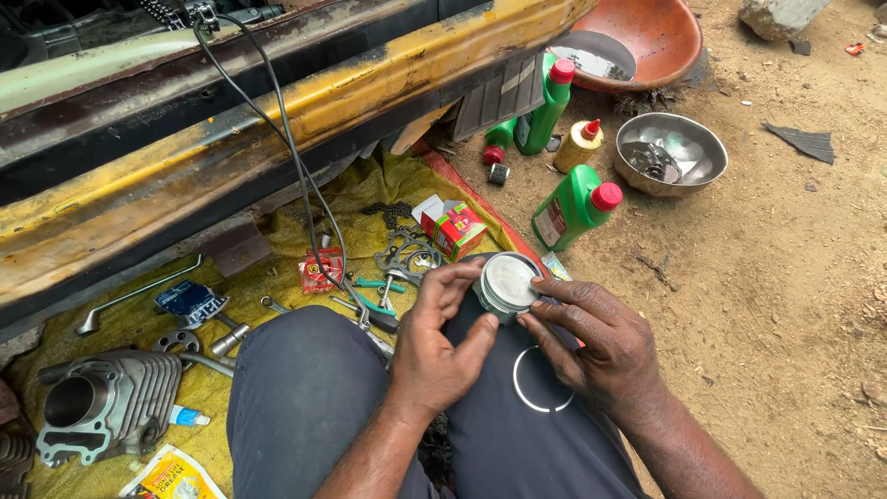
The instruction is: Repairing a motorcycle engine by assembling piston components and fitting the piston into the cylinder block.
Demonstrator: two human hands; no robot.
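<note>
A finned grey metal engine cylinder lay on the yellow ground cloth at the near left. The left hand cupped the round silvery metal piston over the lap, its grip closed on the piston's left side. The right hand pinched the crown's right edge with fingertips. A thin pale piston ring rested loose on the right thigh, so ring fitting seemed in hand; next, that ring would need careful spreading over the crown. Green oil bottles stood farther right.
</note>
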